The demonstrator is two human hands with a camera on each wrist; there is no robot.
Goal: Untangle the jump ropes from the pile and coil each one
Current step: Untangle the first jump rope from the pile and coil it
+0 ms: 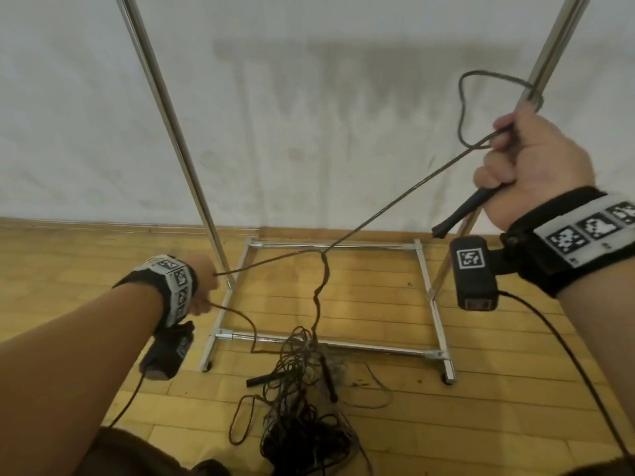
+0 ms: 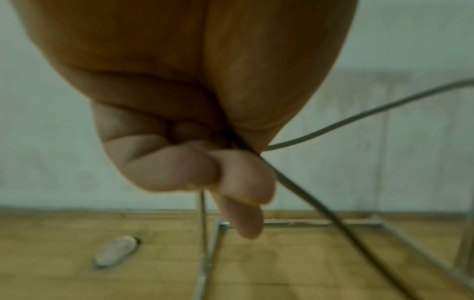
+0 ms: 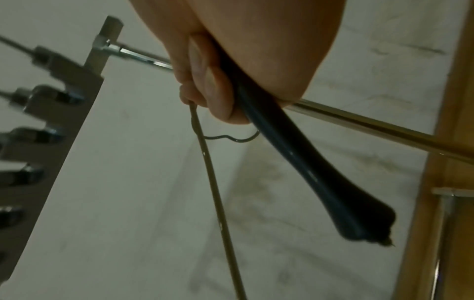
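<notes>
A person stands on a wooden floor (image 1: 498, 424) facing a pale wall (image 1: 309, 115), looking down at both arms. The right hand (image 1: 536, 166), raised at the upper right, is curled around a black jump rope handle (image 1: 460, 214) and also grips a strand of the same dark rope (image 1: 343, 242), which forms a loose loop (image 1: 481, 97) above the fist. From there the rope runs taut, down and to the left, into the left hand (image 1: 202, 283), whose fingers (image 2: 205, 172) are curled and pinch it. A second strand drops from the stretched rope into a tangled pile of jump ropes (image 1: 302, 407) on the floor just in front of the person, with black handles poking out. Behind the pile stands a metal garment rack (image 1: 436, 297), its rectangular base on the floor and its two uprights rising past the hands.
</notes>
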